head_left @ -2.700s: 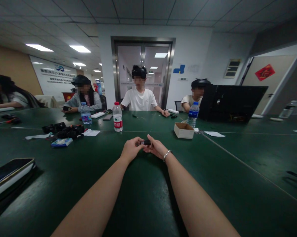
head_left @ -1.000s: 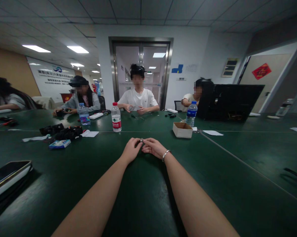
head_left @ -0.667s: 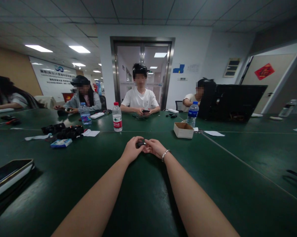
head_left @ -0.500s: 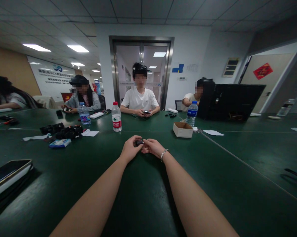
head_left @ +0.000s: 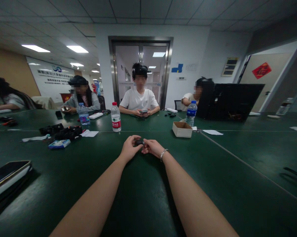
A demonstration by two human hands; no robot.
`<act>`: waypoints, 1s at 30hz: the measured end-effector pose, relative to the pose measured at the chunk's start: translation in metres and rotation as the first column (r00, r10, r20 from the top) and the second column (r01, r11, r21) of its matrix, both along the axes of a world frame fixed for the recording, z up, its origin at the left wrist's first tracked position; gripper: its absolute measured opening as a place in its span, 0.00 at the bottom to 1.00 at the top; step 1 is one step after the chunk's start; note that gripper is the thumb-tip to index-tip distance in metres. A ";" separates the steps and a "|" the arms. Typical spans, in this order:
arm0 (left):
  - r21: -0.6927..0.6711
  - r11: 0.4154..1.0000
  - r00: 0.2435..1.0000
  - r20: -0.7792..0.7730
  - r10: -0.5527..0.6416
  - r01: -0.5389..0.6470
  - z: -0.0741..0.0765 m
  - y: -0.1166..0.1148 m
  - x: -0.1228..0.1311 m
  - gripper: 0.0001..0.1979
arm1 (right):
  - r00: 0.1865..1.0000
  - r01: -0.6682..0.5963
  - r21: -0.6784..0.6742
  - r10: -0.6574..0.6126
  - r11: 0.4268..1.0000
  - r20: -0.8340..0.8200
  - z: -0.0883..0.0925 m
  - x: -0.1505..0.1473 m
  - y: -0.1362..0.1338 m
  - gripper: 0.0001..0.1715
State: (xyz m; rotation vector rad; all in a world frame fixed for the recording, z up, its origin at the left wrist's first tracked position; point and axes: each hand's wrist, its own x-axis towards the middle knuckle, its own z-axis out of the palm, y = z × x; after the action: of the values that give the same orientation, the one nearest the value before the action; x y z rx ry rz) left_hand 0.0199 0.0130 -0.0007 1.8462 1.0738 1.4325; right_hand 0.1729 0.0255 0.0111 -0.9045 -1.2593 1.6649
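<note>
A small, black, elongated object (head_left: pixel 139 142) is held in the left hand (head_left: pixel 129 148), its silvery end pinched by the right hand (head_left: pixel 153 148), above the dark-green table (head_left: pixel 143 191). Blurred Chinese lettering (head_left: pixel 54 72) is borne by a white wall sign (head_left: pixel 46 89).

The piece (head_left: pixel 138 143) is black, with a silvery glint at its three-o'clock end. Reckoned from it, the bracelet (head_left: pixel 163 155) near four o'clock is silver, and the table (head_left: pixel 143 197) dark green all round. At nine, the pack (head_left: pixel 59 144) is blue and white. At ten, one bottle (head_left: pixel 84 115) has a blue cap; towards eleven, another bottle (head_left: pixel 116 118) has a red cap and red-and-white label (with a dab of green). At two, the third bottle (head_left: pixel 191 114) has blue cap and label. At twelve, the shirt (head_left: pixel 139 100) is white.
</note>
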 end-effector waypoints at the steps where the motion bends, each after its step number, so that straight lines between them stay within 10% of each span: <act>1: -0.022 1.000 1.000 0.018 0.009 -0.009 -0.001 0.001 0.000 0.18 | 1.000 0.002 -0.003 -0.003 1.000 -0.003 0.000 0.001 -0.001 0.18; 9: -0.314 0.945 0.996 -0.029 0.081 -0.086 -0.002 0.005 -0.001 0.26 | 0.999 0.019 -0.015 -0.020 1.000 -0.028 0.002 0.002 -0.003 0.14; 30: -0.195 0.974 0.991 0.094 -0.095 0.112 0.005 -0.004 0.001 0.25 | 0.998 0.012 -0.015 -0.013 1.000 -0.055 0.001 0.004 -0.001 0.10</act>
State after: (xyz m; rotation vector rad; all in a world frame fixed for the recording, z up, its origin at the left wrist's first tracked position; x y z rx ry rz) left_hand 0.0211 0.0092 0.0042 1.6596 1.0247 1.2809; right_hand 0.1769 0.0241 0.0122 -0.8675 -1.2035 1.6806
